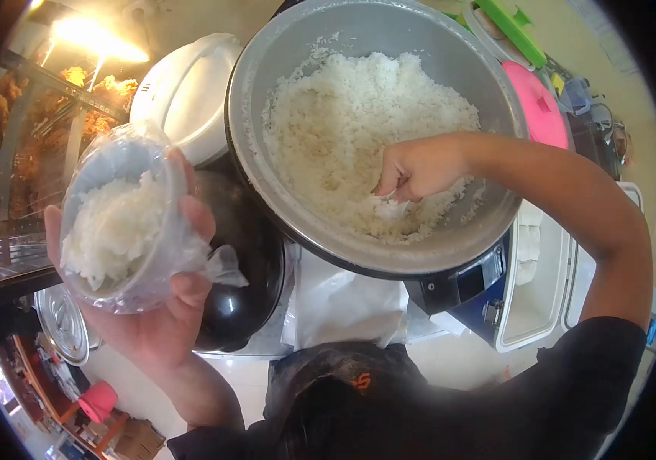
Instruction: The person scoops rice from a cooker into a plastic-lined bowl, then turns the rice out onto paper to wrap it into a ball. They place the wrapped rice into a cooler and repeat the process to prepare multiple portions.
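L hand [140, 322] grips bowl [155, 230] w/ plastic bag [182, 264] around it; bowl tilted, mouth toward camera, cooked rice [113, 230] inside. R hand [424, 170] in large pot [255, 146], fingers curled at the rice there, pinching something whitish, exact item unclear. White lid [182, 100] beside pot, L side; pink lid [535, 103] by pot's R rim. White sheets [347, 303] below pot, near person's torso.

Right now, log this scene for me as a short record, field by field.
Left hand: cradling a plastic-lined bowl
Bowl contents: white rice
Right hand: fingers curled, down at the pot's rice; grip detail unclear
Pot: large, grey inside, uncovered
Below pot in view: white plastic sheets
Far left: browned food, brightly lit
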### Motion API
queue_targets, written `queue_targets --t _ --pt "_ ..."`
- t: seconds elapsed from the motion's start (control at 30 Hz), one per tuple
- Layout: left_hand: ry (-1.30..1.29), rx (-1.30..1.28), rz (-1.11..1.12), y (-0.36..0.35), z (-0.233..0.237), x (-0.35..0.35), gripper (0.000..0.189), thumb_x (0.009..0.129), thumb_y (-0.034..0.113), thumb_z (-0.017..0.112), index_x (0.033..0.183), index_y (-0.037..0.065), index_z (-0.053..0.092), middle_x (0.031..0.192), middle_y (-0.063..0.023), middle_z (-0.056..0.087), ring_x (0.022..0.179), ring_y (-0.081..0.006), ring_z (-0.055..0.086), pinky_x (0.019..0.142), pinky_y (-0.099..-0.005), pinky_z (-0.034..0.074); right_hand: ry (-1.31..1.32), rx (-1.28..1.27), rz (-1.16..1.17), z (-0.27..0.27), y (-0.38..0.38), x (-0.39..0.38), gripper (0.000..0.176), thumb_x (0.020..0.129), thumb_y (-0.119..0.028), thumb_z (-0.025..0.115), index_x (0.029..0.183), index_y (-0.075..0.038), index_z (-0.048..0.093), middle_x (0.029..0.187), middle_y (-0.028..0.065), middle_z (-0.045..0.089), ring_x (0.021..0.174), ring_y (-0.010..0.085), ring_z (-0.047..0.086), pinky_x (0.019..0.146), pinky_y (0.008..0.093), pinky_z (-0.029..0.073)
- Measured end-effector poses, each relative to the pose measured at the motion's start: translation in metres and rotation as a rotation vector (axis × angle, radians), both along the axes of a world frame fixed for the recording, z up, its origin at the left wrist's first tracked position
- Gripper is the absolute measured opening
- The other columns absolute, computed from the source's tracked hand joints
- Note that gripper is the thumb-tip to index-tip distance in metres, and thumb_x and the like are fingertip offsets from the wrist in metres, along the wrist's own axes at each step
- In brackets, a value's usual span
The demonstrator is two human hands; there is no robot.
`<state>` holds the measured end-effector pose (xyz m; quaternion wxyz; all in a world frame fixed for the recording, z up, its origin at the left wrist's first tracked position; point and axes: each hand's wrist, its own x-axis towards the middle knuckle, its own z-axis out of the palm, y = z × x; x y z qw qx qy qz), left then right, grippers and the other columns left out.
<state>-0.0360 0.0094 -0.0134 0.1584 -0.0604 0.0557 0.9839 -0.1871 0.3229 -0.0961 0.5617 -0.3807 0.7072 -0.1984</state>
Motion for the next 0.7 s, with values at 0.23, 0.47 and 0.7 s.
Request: queue_targets --t 0.23,0.47,0.7 --pt "0.073 -0.408 0.070 0.034 0.009 -0.012 0.063 0.091 0.053 0.053 0.139 0.013 0.043 0.141 -0.0185 0.043 0.123 -0.0395 0.044 0.085 -0.0554 0.054 0.025 0.034 -0.353 0.066 0.044 -0.003 0.015 0.079 0.006 0.054 0.084 0.003 0.069 0.063 -0.0046 0.051 0.055 0.0029 0.042 0.048 0.0217 0.034" --pt "-0.039 -0.532 -0.040 0.112 0.024 -0.055 0.056 0.091 0.057 0.041 0.128 0.016 0.053 0.124 -0.0082 0.057 0.110 -0.0291 0.056 0.077 -0.0442 0.054 0.360 -0.190 -0.559 0.191 0.075 -0.002 0.018 0.078 0.003 0.055 0.089 0.003 0.070 0.056 -0.0047 0.048 0.046 0.0024 0.037 0.041 0.0201 0.025" --pt "0.060 -0.076 -0.271 0.157 -0.006 -0.064 0.048 0.091 0.051 0.042 0.122 0.016 0.056 0.122 -0.0080 0.058 0.102 -0.0273 0.058 0.074 -0.0400 0.055 1.044 -0.178 -0.188 0.236 0.017 0.062 0.046 0.077 0.005 0.051 0.123 -0.001 0.059 0.078 0.0120 0.061 0.073 0.0234 0.061 0.065 0.0361 0.047"
